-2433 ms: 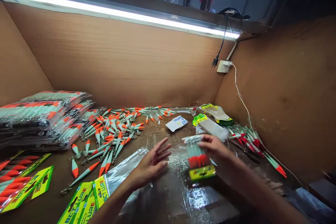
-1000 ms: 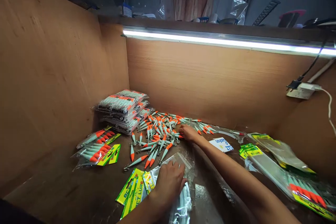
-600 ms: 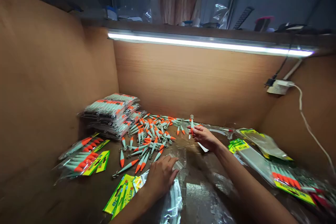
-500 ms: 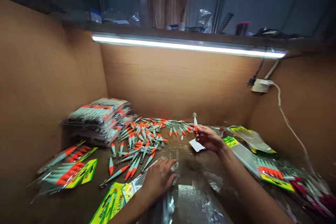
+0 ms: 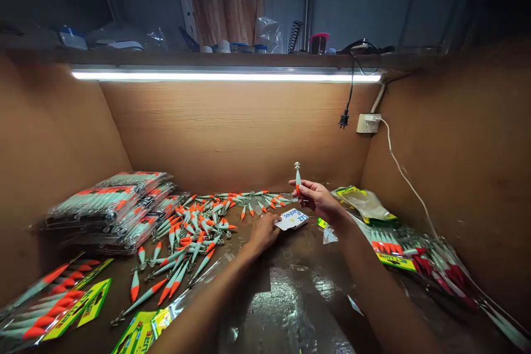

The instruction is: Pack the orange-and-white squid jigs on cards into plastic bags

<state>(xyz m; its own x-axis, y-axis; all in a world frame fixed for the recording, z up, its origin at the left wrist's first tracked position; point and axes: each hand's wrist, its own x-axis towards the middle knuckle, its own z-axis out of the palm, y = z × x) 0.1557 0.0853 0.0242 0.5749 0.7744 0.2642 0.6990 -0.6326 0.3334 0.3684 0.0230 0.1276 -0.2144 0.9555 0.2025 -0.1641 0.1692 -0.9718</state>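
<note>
My right hand (image 5: 316,197) is closed round a pale green and orange lure (image 5: 297,175), held upright above the table with its hooked end on top. My left hand (image 5: 264,231) reaches forward with its fingers curled at the edge of a small white card with blue writing (image 5: 293,219). To the left of both hands, a heap of loose lures (image 5: 194,229) of the same kind spreads over the brown table (image 5: 290,298).
Stacked packed lure bags (image 5: 110,207) sit at the left. More packed bags (image 5: 53,301) and yellow header cards (image 5: 139,334) lie at the front left. Bags and red lures (image 5: 415,254) lie at the right. Brown walls close three sides; a socket and cable (image 5: 368,123) hang on the right.
My right hand put a packed bag down at the right, then picked one lure from the heap and raised it. My left hand left the clear bags and reached to the white card.
</note>
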